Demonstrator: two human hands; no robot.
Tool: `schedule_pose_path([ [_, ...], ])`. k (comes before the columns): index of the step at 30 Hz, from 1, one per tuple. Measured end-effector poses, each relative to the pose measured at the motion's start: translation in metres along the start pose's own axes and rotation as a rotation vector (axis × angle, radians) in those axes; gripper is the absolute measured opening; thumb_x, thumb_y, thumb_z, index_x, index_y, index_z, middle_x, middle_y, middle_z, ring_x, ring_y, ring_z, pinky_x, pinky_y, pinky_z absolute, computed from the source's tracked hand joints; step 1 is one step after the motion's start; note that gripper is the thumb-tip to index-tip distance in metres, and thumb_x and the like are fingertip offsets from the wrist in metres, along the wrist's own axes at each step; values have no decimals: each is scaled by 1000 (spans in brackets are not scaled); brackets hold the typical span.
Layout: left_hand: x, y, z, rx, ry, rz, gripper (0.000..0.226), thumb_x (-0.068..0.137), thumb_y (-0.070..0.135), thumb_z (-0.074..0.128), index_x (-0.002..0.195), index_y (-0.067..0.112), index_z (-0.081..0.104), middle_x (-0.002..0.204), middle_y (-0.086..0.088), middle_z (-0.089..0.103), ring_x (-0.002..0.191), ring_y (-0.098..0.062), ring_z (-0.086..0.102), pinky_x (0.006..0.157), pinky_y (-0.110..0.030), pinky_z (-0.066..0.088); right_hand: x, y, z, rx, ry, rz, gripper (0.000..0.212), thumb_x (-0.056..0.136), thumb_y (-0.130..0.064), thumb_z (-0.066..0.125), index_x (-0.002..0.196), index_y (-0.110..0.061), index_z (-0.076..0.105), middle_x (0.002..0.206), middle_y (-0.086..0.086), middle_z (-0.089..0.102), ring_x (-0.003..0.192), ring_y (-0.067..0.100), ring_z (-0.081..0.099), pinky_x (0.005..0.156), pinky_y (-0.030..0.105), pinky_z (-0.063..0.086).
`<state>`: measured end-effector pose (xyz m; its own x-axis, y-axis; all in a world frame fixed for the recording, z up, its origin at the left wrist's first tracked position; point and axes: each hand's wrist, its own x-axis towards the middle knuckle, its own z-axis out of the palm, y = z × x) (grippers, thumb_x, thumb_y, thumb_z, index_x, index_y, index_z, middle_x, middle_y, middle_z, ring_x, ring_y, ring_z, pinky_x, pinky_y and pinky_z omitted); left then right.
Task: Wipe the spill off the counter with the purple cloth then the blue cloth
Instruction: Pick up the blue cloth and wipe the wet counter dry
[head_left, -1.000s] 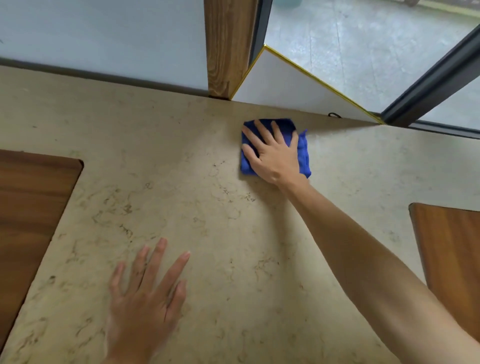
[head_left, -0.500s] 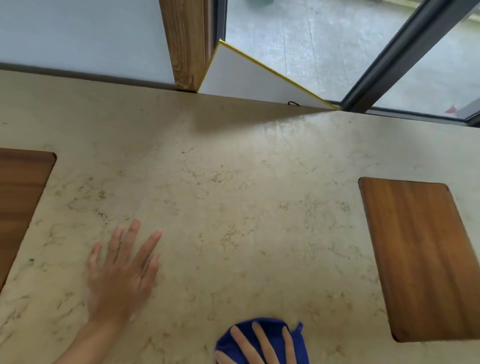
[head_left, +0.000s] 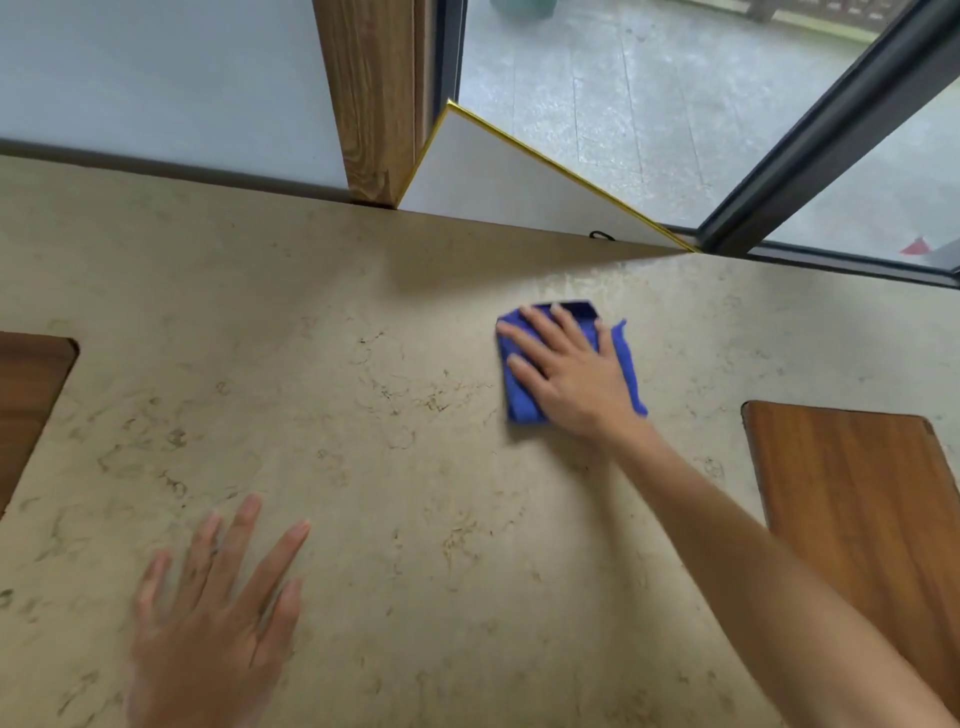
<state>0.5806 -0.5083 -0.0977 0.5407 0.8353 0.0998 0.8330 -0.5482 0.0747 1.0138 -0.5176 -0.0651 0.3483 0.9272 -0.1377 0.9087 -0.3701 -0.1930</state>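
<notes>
The desk (head_left: 363, 415), a beige marbled slab, fills most of the view and is bounded at the far edge by a pale wall and a glazed opening. Compared with half a second ago, the far edge is seen lower in the frame and the view has swung back toward the left. A wooden inset (head_left: 857, 519) is set into the desk at the right; it now sits nearer the right border than before. A second wooden inset (head_left: 26, 395) is cut off at the left border. A wooden post (head_left: 374, 104) stands at the far edge, with a white yellow-edged panel (head_left: 493, 176) leaning just beside it.

The right hand (head_left: 569, 371) is laid flat, fingers spread wide, pressing on the blue cloth (head_left: 519, 400); nothing is gripped. Half a second ago this hand and cloth were at the near edge of the desk; they are now recorded far out, near the panel, with the arm stretched forward.

The left hand (head_left: 218, 618) is laid open and flat on the bare desk at the near left, fingers spread, holding nothing, much as before.

The blue cloth is folded, lying on the desk right of centre, largely covered by the right hand. A faint sheen is noted on the desk just beyond it.
</notes>
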Motion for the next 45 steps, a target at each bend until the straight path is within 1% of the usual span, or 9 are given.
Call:
schedule_pose_path([
  [13,2,-4,5,39,15,4,55,93,52,37,148,51,36,167,11,27,151,-20,34,121,-51,24,78,82,-35,2,23,147,59,91,-77,15,148,-62,15,166,-22,15,155,10,9,123,60,-1],
  [18,3,-5,4,26,-64,-3,57,93,58,28,151,55,25,170,14,15,153,-20,24,124,-50,15,8,86,-28,-44,6,294,55,96,-71,11,149,-62,3,169,-17,6,156,14,3,121,67,0],
  [23,-1,-4,-4,0,-147,-5,57,96,59,19,152,56,16,170,12,13,153,-23,27,123,-52,14,-131,-15,5,-63,-37,65,55,99,-67,15,152,-58,5,169,-19,1,157,15,-3,120,70,1],
  [27,2,-2,-11,-18,-195,-33,56,96,57,20,152,57,12,169,9,19,153,-23,27,122,-55,18,-298,-99,59,-179,-141,-94,61,92,-73,31,149,-53,32,165,-13,27,156,27,13,111,75,20],
  [31,1,-2,-13,-12,-212,-34,56,97,56,20,152,55,16,169,8,21,152,-24,27,122,-55,16,-345,-124,74,-371,-171,-105,55,92,-73,13,128,-57,53,136,-18,64,156,32,0,120,63,-3],
  [34,0,0,-14,10,-237,-27,57,97,58,18,153,52,20,169,7,20,152,-25,28,122,-54,15,-335,-120,63,-375,-182,-119,57,87,-79,32,141,-60,36,156,-13,33,156,31,-4,114,61,9],
  [38,2,2,-17,24,-232,-25,56,97,57,16,152,54,19,168,6,25,150,-26,31,122,-54,16,-276,-112,53,-118,-111,14,64,91,-73,37,151,-54,27,162,-15,34,157,19,6,115,62,22],
  [42,-1,1,-14,3,-157,-3,58,94,53,31,151,54,24,166,5,30,147,-27,39,120,-57,22,-122,-47,19,42,17,288,54,98,-66,17,151,-60,8,168,-21,9,156,10,2,123,60,-4],
  [45,-1,0,-4,15,-53,0,56,93,50,38,149,49,36,166,6,31,143,-26,43,117,-57,29,-16,35,-19,73,40,477,55,97,-68,17,151,-58,11,169,-18,5,156,13,0,123,63,-4],
])
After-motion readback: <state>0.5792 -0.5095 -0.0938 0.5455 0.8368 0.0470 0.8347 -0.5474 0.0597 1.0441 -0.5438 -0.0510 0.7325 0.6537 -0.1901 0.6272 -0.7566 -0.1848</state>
